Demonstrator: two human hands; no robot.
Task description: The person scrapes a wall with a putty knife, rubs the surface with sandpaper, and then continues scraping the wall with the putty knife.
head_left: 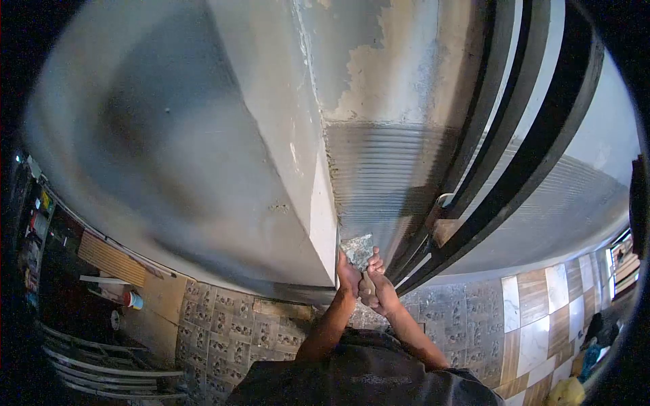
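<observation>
A flat, mottled grey piece, blotched with white like dried plaster, is held up in front of me between both hands. Along its left and lower edge my left hand grips it, close beside the corner of the pale wall. My right hand is closed at its lower right side, with fingers curled and the thumb side up. Just beyond the piece rises a ribbed grey wall section, with peeling paint above it.
Dark metal bars curve up on the right, with a brownish block lodged among them. Patterned tiles cover the floor, meeting brown and white tiles at right. Metal rails and a bucket are at lower left.
</observation>
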